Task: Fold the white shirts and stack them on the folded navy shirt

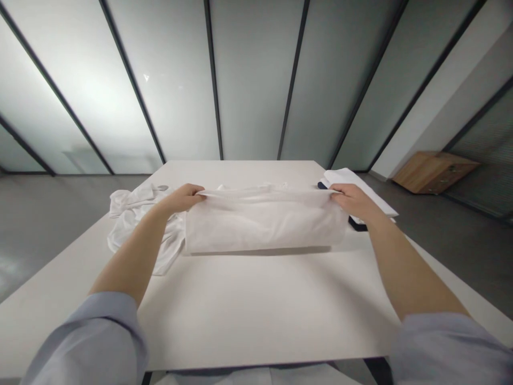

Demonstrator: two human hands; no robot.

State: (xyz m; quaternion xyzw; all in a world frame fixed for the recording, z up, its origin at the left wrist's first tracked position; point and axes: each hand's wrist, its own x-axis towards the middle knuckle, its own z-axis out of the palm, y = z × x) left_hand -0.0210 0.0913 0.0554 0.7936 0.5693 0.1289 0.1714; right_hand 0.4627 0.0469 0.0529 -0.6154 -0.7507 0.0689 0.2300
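A white garment (260, 222) is held up over the middle of the white table (248, 315), folded into a wide band whose lower edge rests on the tabletop. My left hand (182, 198) pinches its upper left corner, fingers closed on the cloth. My right hand (352, 200) grips the upper right corner the same way. Both forearms are bare, with grey-blue sleeves pushed up near the elbows.
A crumpled white garment (136, 219) lies on the table to the left. A folded white cloth on a dark item (360, 187) sits at the right rear. A wooden cabinet (433, 171) stands on the floor at far right, by frosted glass walls.
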